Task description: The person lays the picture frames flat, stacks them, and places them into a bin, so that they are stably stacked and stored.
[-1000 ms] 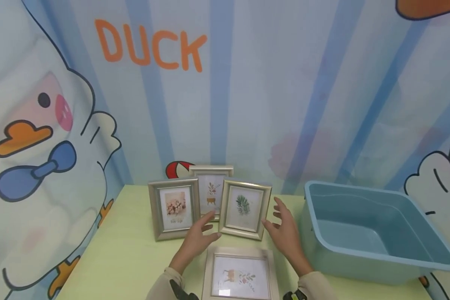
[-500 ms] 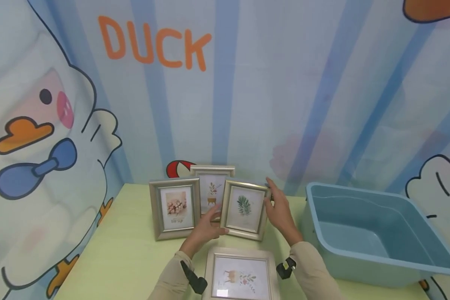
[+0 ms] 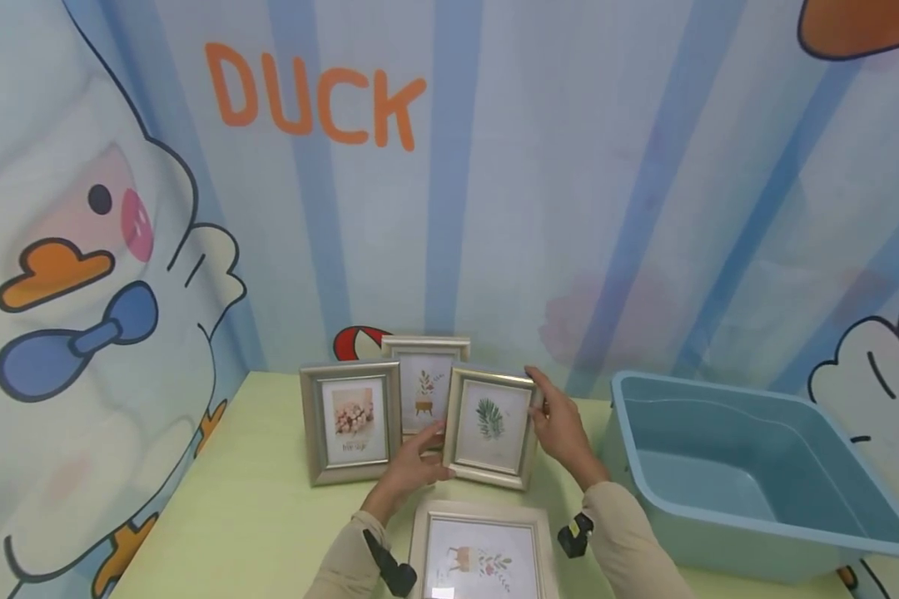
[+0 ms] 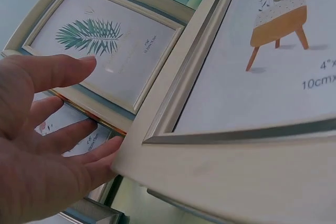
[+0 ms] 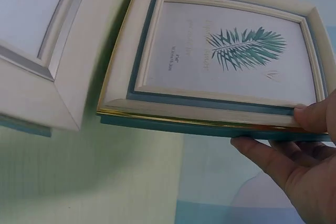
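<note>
A small picture frame with a green leaf print (image 3: 489, 420) stands upright, leaning back, in the head view. My right hand (image 3: 562, 423) grips its upper right edge, the thumb in front and the fingers behind, as the right wrist view shows. At its left edge is my left hand (image 3: 412, 466), the thumb near the lower corner and the other fingers extended and spread against the side. Behind this frame and partly hidden stands a frame with a potted-plant print (image 3: 424, 387). To its left stands a frame with a pink flower print (image 3: 354, 424).
A larger picture frame (image 3: 482, 553) lies at the front between my forearms. On the right is a deep blue plastic tub (image 3: 749, 491). All stand on a pale yellow-green table (image 3: 217, 499), against a striped cartoon duck backdrop (image 3: 532, 208).
Both hands have moved from beside the leaf-print frame onto its edges. My right hand has taken hold of the upper right edge. The frame itself has barely shifted.
</note>
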Tool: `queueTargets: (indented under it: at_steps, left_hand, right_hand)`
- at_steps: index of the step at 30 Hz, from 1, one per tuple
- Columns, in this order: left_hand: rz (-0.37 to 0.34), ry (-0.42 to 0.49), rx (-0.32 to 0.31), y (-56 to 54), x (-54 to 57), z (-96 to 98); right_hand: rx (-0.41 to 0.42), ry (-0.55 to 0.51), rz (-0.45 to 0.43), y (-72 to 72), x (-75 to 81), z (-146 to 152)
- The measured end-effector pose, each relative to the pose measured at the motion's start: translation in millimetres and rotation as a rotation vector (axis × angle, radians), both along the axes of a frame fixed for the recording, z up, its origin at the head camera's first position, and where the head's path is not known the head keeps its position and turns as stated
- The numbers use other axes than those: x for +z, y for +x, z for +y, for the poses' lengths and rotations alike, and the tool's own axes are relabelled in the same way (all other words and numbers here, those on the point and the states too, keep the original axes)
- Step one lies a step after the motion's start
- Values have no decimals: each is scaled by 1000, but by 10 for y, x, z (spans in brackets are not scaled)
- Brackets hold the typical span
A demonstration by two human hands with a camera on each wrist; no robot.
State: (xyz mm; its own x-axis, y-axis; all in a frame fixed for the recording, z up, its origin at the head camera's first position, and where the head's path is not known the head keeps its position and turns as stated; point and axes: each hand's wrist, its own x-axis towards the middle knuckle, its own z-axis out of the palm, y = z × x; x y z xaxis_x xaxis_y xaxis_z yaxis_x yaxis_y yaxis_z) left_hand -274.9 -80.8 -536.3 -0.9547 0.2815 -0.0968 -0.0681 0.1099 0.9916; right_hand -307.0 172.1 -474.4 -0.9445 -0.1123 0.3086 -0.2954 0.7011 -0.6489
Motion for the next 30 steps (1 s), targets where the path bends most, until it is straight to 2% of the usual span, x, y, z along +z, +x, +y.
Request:
queueTargets:
  at_steps: [2,6,11,15,17,20,21,23,28,30]
  left_hand:
    - [11,-14,5,17,7,24]
    - [81,-54,32,53,53,71]
    - [160,-91,105,133,133,130]
    - [191,-55,137,244,190,180]
    - [182,-11,159,304,205,200]
    - [142,64,242,396,218,228]
    - [119,100,281,429,218,244]
    - [46,240,328,497,224,279]
    - [-129,758,314,675,237,379]
    - [-152,897,307,728,241,410]
  right_hand:
    - [3,2,26,36,44,21]
    - [3,6,91,109,167,59]
    - [10,3,130,185,335,68]
    - [-18,-22,128,269,465,52]
    - [-37,-47,124,316,514,49]
    - [-37,-103,84,386,566,46]
    - [-34,-128,59,411,581,46]
    - [-24,-196,5,458,596,49]
    - [-21,-356,-86,581,607,49]
    - [-21,-398,-95,614,600,40]
